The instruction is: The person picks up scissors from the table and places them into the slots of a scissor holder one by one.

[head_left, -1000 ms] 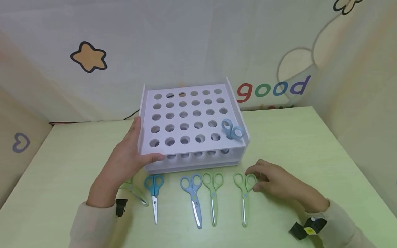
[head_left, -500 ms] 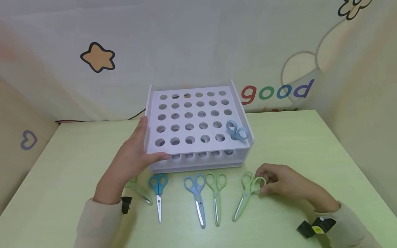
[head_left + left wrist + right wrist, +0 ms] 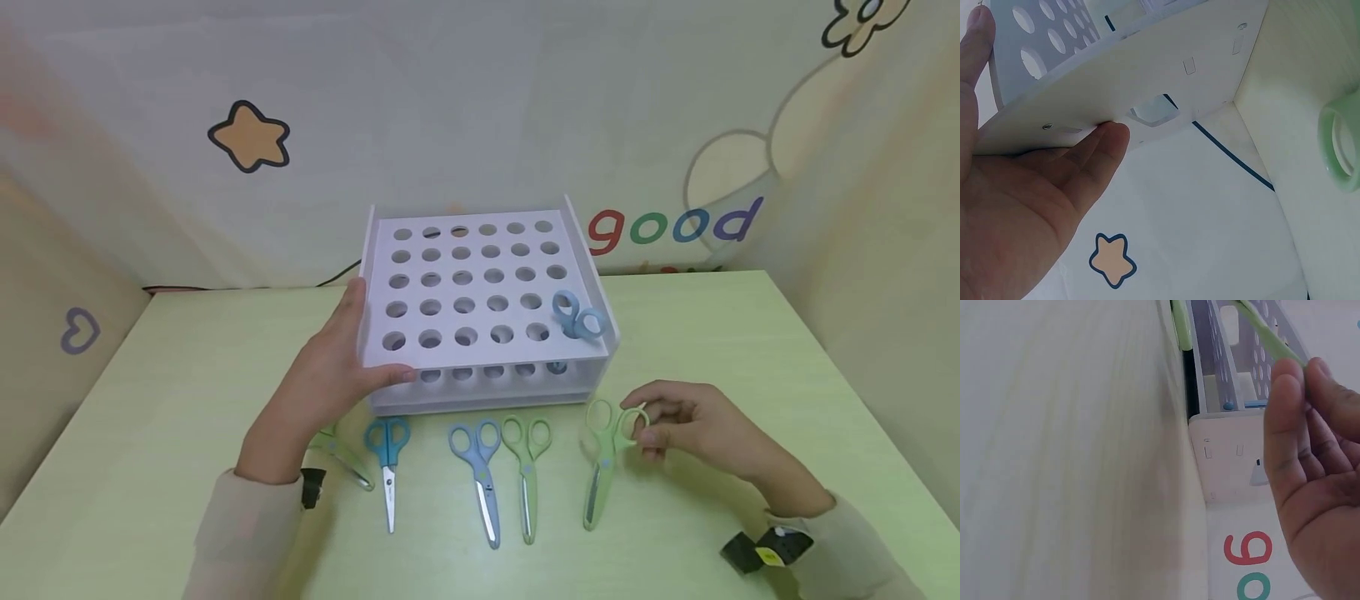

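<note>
My right hand (image 3: 693, 421) pinches one handle loop of a pair of green scissors (image 3: 604, 457) between thumb and fingertips, with the tips pointing down toward me. The right wrist view shows the pinch on the green handle (image 3: 1275, 344). At the left front corner of a white rack with rows of round holes (image 3: 447, 322), my left hand (image 3: 322, 392) rests with its fingers along the side and its thumb across the front. In the left wrist view those fingers lie nearly straight against the side panel (image 3: 1166, 69). Blue-handled scissors (image 3: 577, 322) stand in the rack's front right hole.
Along the rack's front lie teal scissors (image 3: 388, 446), pale blue scissors (image 3: 480, 467) and a second green pair (image 3: 527, 462). Another green pair (image 3: 348, 464) is partly hidden by my left wrist. Printed cloth walls (image 3: 450, 100) close off the table's back and sides.
My right hand has taken hold of the rightmost green scissors, swung their tips leftward and raised them somewhat. My left hand stays at the rack. The head view has shifted slightly.
</note>
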Demonstrator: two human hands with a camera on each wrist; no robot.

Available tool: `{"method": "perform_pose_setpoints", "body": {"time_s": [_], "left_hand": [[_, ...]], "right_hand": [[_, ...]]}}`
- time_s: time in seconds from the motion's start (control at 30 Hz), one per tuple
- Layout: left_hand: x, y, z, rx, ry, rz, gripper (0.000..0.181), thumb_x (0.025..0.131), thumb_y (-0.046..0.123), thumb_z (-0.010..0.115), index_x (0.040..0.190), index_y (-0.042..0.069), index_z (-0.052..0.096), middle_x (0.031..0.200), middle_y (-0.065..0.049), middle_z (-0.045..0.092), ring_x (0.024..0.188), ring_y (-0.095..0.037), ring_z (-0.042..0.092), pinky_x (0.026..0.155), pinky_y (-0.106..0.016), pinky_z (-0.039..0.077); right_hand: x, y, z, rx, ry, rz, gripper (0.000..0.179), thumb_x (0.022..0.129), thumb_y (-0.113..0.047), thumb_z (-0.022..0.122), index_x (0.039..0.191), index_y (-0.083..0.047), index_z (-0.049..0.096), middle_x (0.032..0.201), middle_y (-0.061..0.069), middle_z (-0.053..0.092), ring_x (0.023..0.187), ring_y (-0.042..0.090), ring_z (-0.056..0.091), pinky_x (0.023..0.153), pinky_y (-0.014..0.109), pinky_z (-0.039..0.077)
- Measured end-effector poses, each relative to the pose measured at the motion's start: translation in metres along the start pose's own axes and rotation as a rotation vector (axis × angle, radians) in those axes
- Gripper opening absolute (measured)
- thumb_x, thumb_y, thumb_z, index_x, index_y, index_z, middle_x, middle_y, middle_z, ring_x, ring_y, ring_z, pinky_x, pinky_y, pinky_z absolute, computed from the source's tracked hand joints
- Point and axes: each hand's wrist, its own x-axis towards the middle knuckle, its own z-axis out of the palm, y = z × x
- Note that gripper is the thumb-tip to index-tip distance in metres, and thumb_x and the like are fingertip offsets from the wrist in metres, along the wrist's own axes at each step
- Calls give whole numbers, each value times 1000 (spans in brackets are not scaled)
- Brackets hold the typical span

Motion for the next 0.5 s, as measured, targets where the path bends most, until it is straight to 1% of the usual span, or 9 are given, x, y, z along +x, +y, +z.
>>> {"method": "perform_pose_setpoints", "body": {"time_s": [0.1, 0.2, 0.27, 0.37, 0.5], "left_hand": [[0, 0, 0, -5, -1, 8, 122, 67, 48, 82, 152, 30, -3, 149, 0, 25, 101, -22, 49, 85, -43, 41], [1, 2, 0, -6, -8, 8, 123, 66, 53, 80, 152, 29, -4, 147, -1, 28, 100, -22, 49, 84, -43, 41], [1, 2, 1, -9, -6, 12, 123, 65, 56, 79, 152, 30, -4, 145, 0, 30, 98, -22, 50, 83, -42, 42], [1, 1, 0, -8, 0, 10, 124, 64, 58, 78, 152, 31, -5, 147, 1, 28, 98, -22, 49, 83, -42, 42], [1, -1, 1, -13, 6, 8, 122, 63, 57, 79, 151, 33, -2, 144, 2, 32, 96, -21, 50, 81, -41, 43]], "right_hand": [[-1, -7, 2, -38, 67, 16, 31, 87, 8, 60, 117, 10, 54, 82, 26, 62, 65, 28, 63, 58, 41, 53], [-2, -15, 4, -103, 146, 37, 30, 86, 6, 62, 116, 8, 58, 80, 20, 65, 65, 27, 64, 59, 39, 53], [-3, -21, 5, -154, 194, 27, 30, 86, 7, 62, 116, 7, 60, 79, 16, 66, 65, 26, 64, 60, 36, 53], [-1, -33, 5, -189, 248, -47, 31, 85, 12, 61, 115, 7, 61, 81, 14, 66, 65, 23, 64, 61, 32, 53], [4, -47, 4, -143, 271, -187, 34, 81, 21, 58, 114, 12, 60, 83, 16, 66, 67, 20, 66, 63, 28, 52]]}}
